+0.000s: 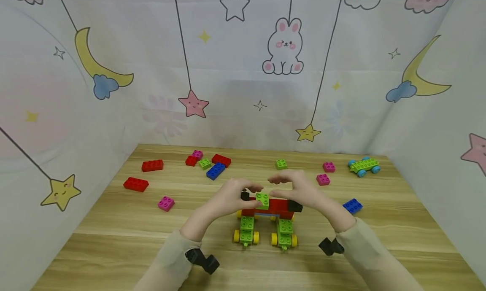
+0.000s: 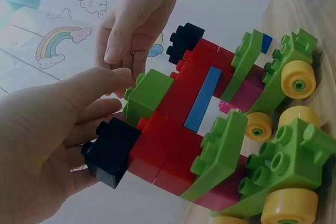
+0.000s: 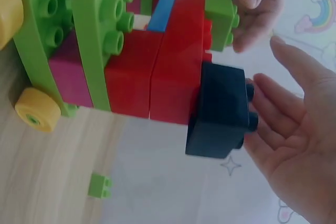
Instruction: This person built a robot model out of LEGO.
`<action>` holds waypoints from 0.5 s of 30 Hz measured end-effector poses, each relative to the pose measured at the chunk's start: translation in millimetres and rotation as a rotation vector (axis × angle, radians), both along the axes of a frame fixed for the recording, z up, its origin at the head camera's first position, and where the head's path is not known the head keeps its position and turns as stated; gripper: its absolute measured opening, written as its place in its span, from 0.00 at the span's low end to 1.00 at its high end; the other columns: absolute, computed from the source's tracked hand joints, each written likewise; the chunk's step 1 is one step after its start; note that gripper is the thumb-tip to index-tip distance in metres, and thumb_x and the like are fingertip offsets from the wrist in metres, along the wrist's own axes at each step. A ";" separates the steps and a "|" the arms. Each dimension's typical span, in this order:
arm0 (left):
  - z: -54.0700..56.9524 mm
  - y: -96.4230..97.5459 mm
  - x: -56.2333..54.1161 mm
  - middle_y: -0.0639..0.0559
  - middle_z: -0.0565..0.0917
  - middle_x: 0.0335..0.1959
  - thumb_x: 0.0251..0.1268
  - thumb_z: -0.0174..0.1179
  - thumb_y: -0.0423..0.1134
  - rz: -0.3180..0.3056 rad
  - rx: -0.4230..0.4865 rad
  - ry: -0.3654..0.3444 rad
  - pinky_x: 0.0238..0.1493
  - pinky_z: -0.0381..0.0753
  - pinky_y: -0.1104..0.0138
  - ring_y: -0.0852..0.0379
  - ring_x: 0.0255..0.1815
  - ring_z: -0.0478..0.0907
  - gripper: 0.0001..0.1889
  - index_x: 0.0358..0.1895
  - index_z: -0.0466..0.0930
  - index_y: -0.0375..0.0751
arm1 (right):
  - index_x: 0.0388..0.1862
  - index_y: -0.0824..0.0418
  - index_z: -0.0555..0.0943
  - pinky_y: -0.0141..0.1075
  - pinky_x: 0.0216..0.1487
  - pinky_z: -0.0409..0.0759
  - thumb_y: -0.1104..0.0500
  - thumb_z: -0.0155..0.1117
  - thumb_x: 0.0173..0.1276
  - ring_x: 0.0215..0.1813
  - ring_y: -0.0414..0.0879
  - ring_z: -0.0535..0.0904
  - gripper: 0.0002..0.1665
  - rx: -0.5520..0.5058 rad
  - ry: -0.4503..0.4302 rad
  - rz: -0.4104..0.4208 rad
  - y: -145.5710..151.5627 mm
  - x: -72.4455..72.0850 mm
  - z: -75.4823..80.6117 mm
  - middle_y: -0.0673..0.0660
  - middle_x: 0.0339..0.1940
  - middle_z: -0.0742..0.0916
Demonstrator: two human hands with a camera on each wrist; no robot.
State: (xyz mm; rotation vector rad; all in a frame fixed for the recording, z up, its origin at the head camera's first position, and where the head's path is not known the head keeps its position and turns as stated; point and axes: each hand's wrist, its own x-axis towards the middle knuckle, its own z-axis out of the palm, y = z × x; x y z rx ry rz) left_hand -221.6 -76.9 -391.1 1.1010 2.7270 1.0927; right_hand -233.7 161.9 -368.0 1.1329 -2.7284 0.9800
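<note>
A brick model [image 1: 275,206] stands on the table, its red beam [image 2: 170,103] raised on green wheeled bases [image 1: 246,237] with yellow wheels. A black brick [image 2: 113,153] caps its left end, another black brick [image 3: 223,109] its right end. Off-centre on top sits a light green brick [image 1: 262,200]. My left hand [image 1: 231,197] curves loosely beside this brick, thumb and fingers apart; whether a fingertip touches it I cannot tell. Over the right part of the beam, my right hand [image 1: 300,189] is held with loosely bent fingers, nothing between them.
Red bricks [image 1: 152,165], a blue brick [image 1: 216,171] and pink bricks [image 1: 166,203] lie scattered at the left and back. On the right are a blue brick [image 1: 352,206], pink bricks [image 1: 323,179] and a green car base [image 1: 364,166] with blue wheels. A printed curtain [image 1: 243,84] surrounds the table.
</note>
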 end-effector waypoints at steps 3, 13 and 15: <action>2.6 2.8 0.8 0.47 0.87 0.50 0.61 0.69 0.42 -0.001 -0.005 0.007 0.54 0.82 0.58 0.52 0.51 0.82 0.20 0.54 0.82 0.37 | 0.54 0.64 0.82 0.49 0.56 0.80 0.58 0.69 0.65 0.53 0.56 0.82 0.20 -0.029 0.008 -0.052 4.2 -3.4 4.6 0.60 0.50 0.87; -1.9 11.0 2.7 0.49 0.87 0.48 0.61 0.68 0.40 -0.003 -0.025 0.035 0.49 0.83 0.65 0.55 0.47 0.83 0.17 0.52 0.84 0.40 | 0.52 0.64 0.83 0.53 0.57 0.79 0.58 0.69 0.65 0.54 0.58 0.82 0.18 -0.159 -0.009 -0.207 22.7 -34.0 2.2 0.62 0.50 0.87; -2.7 11.5 2.8 0.49 0.87 0.48 0.60 0.69 0.40 0.006 -0.024 0.025 0.49 0.83 0.65 0.55 0.47 0.83 0.17 0.52 0.84 0.40 | 0.53 0.65 0.82 0.53 0.58 0.79 0.58 0.69 0.65 0.54 0.58 0.82 0.19 -0.188 -0.050 -0.216 27.0 -43.3 -1.2 0.64 0.52 0.86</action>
